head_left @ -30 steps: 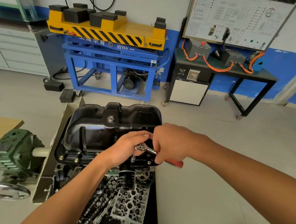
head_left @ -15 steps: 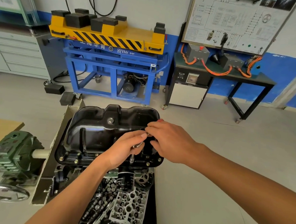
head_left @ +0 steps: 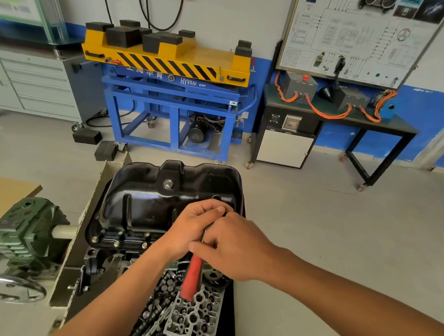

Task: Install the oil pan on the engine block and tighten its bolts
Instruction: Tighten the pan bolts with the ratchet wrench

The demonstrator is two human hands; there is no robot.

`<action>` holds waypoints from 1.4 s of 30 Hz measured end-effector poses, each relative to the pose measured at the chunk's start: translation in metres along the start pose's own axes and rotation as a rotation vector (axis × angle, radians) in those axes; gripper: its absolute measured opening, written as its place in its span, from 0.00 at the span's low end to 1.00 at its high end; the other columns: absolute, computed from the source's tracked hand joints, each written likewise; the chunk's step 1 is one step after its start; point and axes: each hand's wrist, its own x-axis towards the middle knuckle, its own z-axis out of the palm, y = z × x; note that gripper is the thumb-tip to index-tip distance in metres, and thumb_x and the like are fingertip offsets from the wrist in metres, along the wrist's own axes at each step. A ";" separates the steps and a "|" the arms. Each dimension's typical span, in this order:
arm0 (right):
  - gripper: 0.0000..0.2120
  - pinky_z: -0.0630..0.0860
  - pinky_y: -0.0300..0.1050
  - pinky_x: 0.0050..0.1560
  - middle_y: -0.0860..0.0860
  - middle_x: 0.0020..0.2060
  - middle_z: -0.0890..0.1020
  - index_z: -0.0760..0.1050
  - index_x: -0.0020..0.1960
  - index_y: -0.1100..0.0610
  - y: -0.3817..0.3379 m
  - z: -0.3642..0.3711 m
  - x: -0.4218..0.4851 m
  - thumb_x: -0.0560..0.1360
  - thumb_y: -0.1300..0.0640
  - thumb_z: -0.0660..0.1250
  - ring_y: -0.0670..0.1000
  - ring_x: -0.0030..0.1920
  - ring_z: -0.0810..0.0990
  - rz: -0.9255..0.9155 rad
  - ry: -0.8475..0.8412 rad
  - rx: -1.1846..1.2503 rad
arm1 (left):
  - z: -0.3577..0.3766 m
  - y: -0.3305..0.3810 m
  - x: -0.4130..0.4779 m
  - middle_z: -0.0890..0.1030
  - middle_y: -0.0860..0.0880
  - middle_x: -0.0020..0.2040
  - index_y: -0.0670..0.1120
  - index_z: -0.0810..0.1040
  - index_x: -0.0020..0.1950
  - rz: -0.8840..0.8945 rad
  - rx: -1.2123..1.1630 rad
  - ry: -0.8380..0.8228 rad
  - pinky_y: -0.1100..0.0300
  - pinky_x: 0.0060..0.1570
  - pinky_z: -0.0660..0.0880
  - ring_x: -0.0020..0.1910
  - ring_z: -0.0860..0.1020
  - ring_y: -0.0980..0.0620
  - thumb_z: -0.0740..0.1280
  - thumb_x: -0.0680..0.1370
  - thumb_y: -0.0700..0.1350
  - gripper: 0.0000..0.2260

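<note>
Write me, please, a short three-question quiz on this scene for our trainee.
1. True or false: the oil pan lies on the floor, away from the engine block.
2. What colour is the handle of the ratchet wrench? A blue, B red, C yellow.
3. Fill in: the ___ hand covers the wrench's head, while the other grips its handle.

Key: 1 false, the pan sits on the block. 2 B. 3 left: the left hand is at the head and the right hand is on the handle.
</note>
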 end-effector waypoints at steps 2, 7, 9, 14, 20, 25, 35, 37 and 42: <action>0.24 0.73 0.45 0.36 0.44 0.24 0.73 0.68 0.24 0.47 -0.001 0.003 0.003 0.78 0.45 0.65 0.46 0.40 0.76 0.023 0.007 0.059 | 0.000 0.004 0.000 0.83 0.48 0.40 0.44 0.84 0.50 -0.024 -0.028 -0.027 0.64 0.40 0.76 0.38 0.80 0.54 0.62 0.81 0.46 0.11; 0.26 0.68 0.45 0.31 0.48 0.21 0.70 0.72 0.25 0.53 0.007 0.000 -0.001 0.76 0.39 0.67 0.47 0.24 0.67 0.118 -0.140 0.150 | -0.006 0.004 0.002 0.76 0.40 0.41 0.45 0.83 0.49 -0.095 0.023 0.019 0.57 0.41 0.70 0.37 0.73 0.48 0.63 0.79 0.49 0.11; 0.25 0.69 0.46 0.31 0.50 0.22 0.73 0.76 0.28 0.58 0.011 -0.006 -0.002 0.75 0.41 0.69 0.46 0.23 0.68 0.148 -0.190 0.188 | -0.005 0.001 0.002 0.79 0.43 0.43 0.46 0.83 0.49 -0.084 0.068 -0.005 0.58 0.44 0.72 0.41 0.76 0.49 0.62 0.79 0.49 0.11; 0.17 0.69 0.42 0.31 0.52 0.26 0.78 0.83 0.34 0.58 0.017 -0.025 0.003 0.73 0.46 0.73 0.46 0.26 0.70 0.169 -0.318 0.170 | -0.002 0.001 0.005 0.80 0.43 0.45 0.47 0.83 0.49 -0.059 0.054 -0.027 0.58 0.47 0.73 0.45 0.76 0.46 0.61 0.79 0.47 0.11; 0.08 0.71 0.38 0.30 0.42 0.27 0.80 0.84 0.38 0.52 0.025 -0.053 0.015 0.70 0.48 0.76 0.42 0.29 0.77 0.220 -0.427 -0.160 | -0.004 0.001 0.003 0.74 0.51 0.31 0.52 0.84 0.47 -0.127 0.087 -0.069 0.69 0.31 0.67 0.29 0.71 0.58 0.62 0.78 0.49 0.11; 0.05 0.71 0.45 0.34 0.50 0.36 0.78 0.83 0.47 0.51 0.027 -0.055 0.029 0.74 0.58 0.69 0.54 0.37 0.78 0.160 -0.145 -0.463 | -0.009 0.002 0.002 0.67 0.57 0.27 0.50 0.83 0.55 -0.086 0.042 -0.163 0.64 0.30 0.57 0.25 0.61 0.57 0.65 0.79 0.53 0.12; 0.11 0.70 0.45 0.47 0.48 0.52 0.79 0.79 0.58 0.51 0.040 -0.032 0.031 0.82 0.54 0.59 0.52 0.52 0.74 -0.077 -0.002 -0.473 | -0.015 0.007 -0.002 0.64 0.54 0.28 0.45 0.79 0.57 -0.061 0.001 -0.115 0.64 0.32 0.60 0.27 0.59 0.56 0.64 0.81 0.52 0.12; 0.13 0.68 0.46 0.43 0.49 0.48 0.80 0.79 0.55 0.52 0.037 -0.034 0.026 0.82 0.50 0.57 0.53 0.48 0.76 -0.046 -0.002 -0.505 | -0.014 0.006 0.001 0.66 0.52 0.29 0.44 0.80 0.61 -0.037 0.020 -0.013 0.63 0.33 0.62 0.28 0.62 0.56 0.64 0.82 0.50 0.14; 0.19 0.60 0.43 0.29 0.47 0.28 0.69 0.68 0.34 0.53 0.026 -0.041 0.013 0.81 0.46 0.60 0.49 0.29 0.68 0.073 -0.101 -0.380 | -0.009 0.003 0.005 0.69 0.41 0.37 0.44 0.83 0.55 -0.003 0.107 0.093 0.63 0.34 0.67 0.31 0.66 0.54 0.63 0.82 0.48 0.12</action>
